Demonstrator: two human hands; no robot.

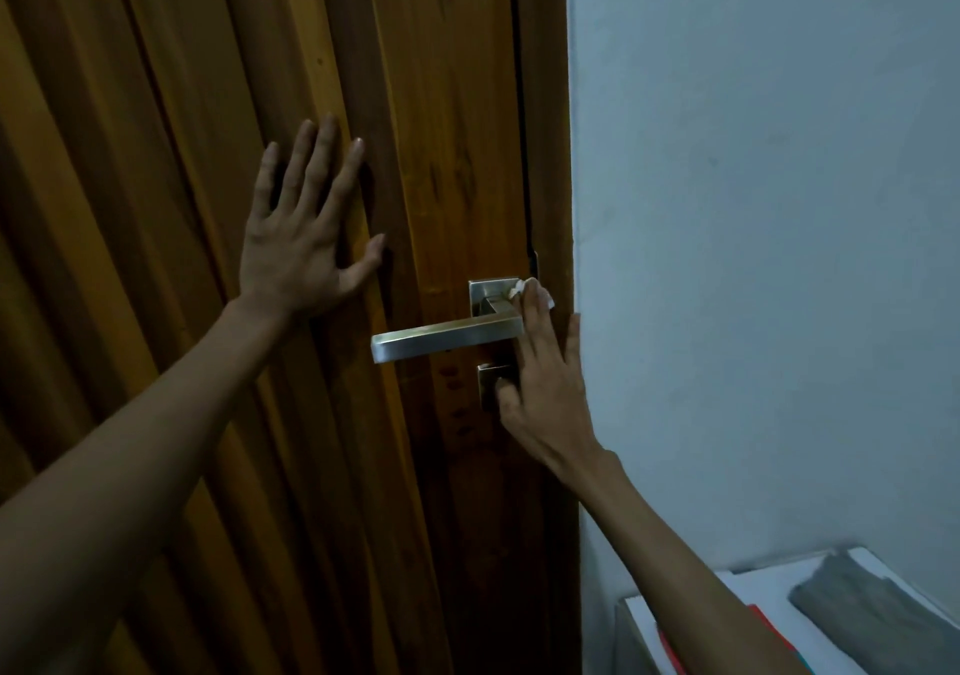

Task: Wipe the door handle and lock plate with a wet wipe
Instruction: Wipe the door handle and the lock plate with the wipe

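Note:
A square steel door handle sticks out to the left from its square rose plate on a brown wooden door. Below it sits a small square lock plate, half hidden by my right hand. My right hand presses a small white wet wipe with its fingertips against the right end of the handle and the rose plate. My left hand lies flat on the door with fingers spread, up and to the left of the handle, holding nothing.
A pale blue wall runs along the right of the door frame. At the bottom right stands a white surface with papers, a red-edged item and a grey object.

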